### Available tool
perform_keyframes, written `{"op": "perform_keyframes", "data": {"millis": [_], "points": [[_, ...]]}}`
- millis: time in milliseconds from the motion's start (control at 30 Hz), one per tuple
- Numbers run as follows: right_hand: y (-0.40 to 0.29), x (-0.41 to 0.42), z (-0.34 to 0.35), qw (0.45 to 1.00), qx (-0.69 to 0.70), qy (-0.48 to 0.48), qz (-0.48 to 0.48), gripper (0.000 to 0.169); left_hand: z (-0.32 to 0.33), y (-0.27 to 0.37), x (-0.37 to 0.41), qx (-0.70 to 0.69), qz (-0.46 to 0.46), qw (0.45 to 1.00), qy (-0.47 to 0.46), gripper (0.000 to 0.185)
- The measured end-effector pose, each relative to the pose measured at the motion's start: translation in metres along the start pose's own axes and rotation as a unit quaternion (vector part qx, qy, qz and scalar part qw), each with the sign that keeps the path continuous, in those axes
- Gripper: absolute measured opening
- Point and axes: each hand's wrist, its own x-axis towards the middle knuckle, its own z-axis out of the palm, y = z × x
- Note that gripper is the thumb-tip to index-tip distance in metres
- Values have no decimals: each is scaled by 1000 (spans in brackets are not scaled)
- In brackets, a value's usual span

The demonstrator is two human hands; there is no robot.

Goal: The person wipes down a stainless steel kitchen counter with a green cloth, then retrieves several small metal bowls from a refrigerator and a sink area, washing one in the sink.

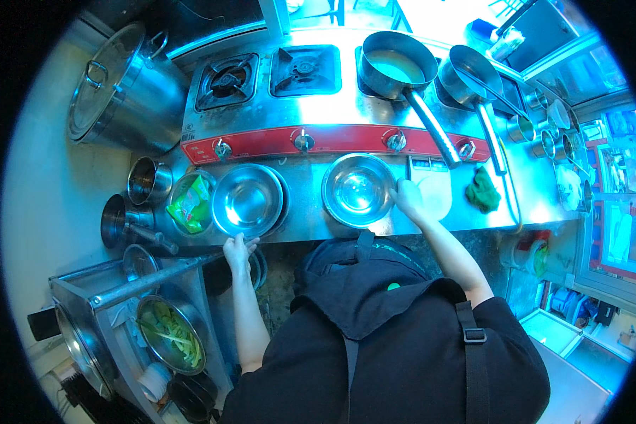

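Observation:
On the steel counter in front of me, my left hand touches the near rim of a stainless steel bowl, which rests on another bowl or plate. My right hand grips the right rim of a second steel bowl, whose inside looks shiny, with small drops or marks at its bottom. Right beside that hand lies a kitchen scale with a pale platform. A crumpled green cloth is farther right. Left of the bowls, a green packet sits in a round container.
Behind the counter runs a gas stove with a red knob panel. Two saucepans, one holding liquid, the other, have handles jutting towards me. A large stockpot stands at left. Lower left, a bowl of green vegetables sits in a rack.

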Motion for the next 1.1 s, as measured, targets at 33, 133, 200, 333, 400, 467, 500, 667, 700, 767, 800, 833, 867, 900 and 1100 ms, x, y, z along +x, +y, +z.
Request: {"op": "perform_keyframes", "data": {"millis": [33,133,200,333,400,467,500,667,700,767,800,833,867,900,1100], "points": [[-3,-1,-2,1000,-5,10,-10,31,1,-2,-2,-7,-13,1000,-1,14],[-13,-3,-13,999,-34,18,15,28,3,-7,1,13,-23,1000,-15,17],[-17,-4,-23,999,-28,31,32,27,1,-12,5,47,-31,998,-28,22],[-25,-6,-48,997,11,70,18,22,-5,-13,11,173,-67,981,-55,37],[-33,-9,-59,997,12,82,-10,19,-6,-10,11,282,-104,951,-72,45],[-40,-14,-66,994,11,98,-49,16,-2,4,5,410,-154,894,-97,50],[-41,-18,-66,987,2,140,-85,16,3,8,2,429,-133,885,-123,51],[-48,-32,-69,968,5,185,-169,17,42,1,-17,434,48,880,-190,38],[-49,-34,-70,956,14,209,-206,17,53,-5,-18,416,86,885,-190,35],[-48,-39,-73,927,30,257,-273,16,84,4,-28,437,142,861,-220,31],[-44,-41,-72,926,5,243,-288,15,99,9,-35,448,223,844,-193,31],[-47,-43,-75,916,-3,243,-319,15,111,11,-39,457,300,821,-165,31],[-50,-47,-82,905,-11,243,-348,15,124,13,-40,423,393,804,-141,31],[-53,-49,-85,894,-18,242,-378,15,135,15,-40,386,481,779,-115,32],[-65,-36,-81,886,134,229,-381,17,136,34,-27,285,463,818,-187,25]]}}
